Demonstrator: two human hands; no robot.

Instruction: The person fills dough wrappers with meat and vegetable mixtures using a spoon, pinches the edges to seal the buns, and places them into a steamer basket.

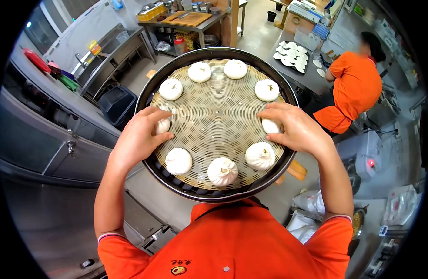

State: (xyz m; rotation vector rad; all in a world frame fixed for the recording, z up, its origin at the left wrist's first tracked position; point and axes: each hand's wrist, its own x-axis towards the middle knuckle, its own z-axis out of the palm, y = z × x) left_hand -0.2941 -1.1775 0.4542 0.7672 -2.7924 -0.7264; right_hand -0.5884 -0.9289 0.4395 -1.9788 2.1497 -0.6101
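A round steamer tray (217, 111) with a dark rim and a woven mat is in front of my body. Several white pleated buns (222, 171) form a ring near its edge, around a bare middle. At the tray's left side, my left hand (144, 132) curls its thumb and fingers around a bun (163, 126). On the right, my right hand (295, 126) does the same around another bun (271, 125). Both of these buns are partly hidden by my fingers.
A co-worker (353, 83) in orange stands at a counter at the right, beside a black tray of white dough pieces (293, 55). Behind are a sink (90, 69) and a table with a cutting board (187, 18). A dark bin (117, 104) stands at the left.
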